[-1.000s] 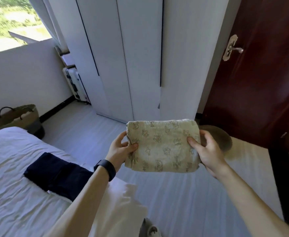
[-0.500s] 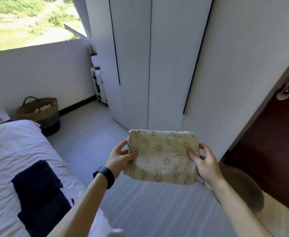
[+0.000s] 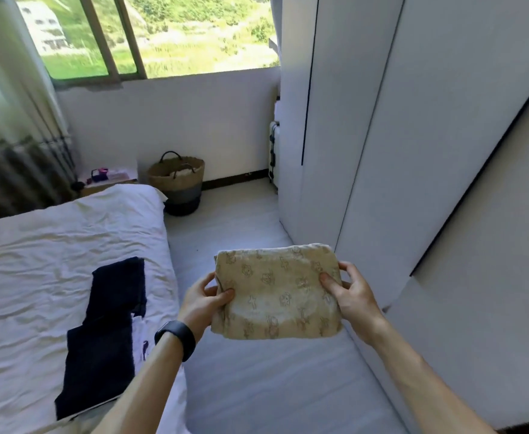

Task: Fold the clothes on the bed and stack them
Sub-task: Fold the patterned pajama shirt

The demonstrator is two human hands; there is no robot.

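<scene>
A folded beige cloth (image 3: 275, 292) with a small printed pattern hangs in the air over the floor, right of the bed. My left hand (image 3: 203, 300) pinches its left edge, thumb on top. Its right edge is pinched by my right hand (image 3: 351, 296). A folded dark navy garment (image 3: 106, 330) lies on the white bed (image 3: 38, 277) near its right edge, with a white piece of clothing (image 3: 139, 336) partly showing beneath it.
White wardrobe doors (image 3: 382, 151) stand close on the right. A woven basket (image 3: 177, 180) sits on the floor by the far wall, a suitcase (image 3: 274, 151) beside the wardrobe. A bedside table (image 3: 106, 180) and a curtain (image 3: 16, 136) are at the bed's head.
The view has swung left from the door toward the window and bed. Both hands keep the same hold on the beige cloth, which now sits closer to the bed.
</scene>
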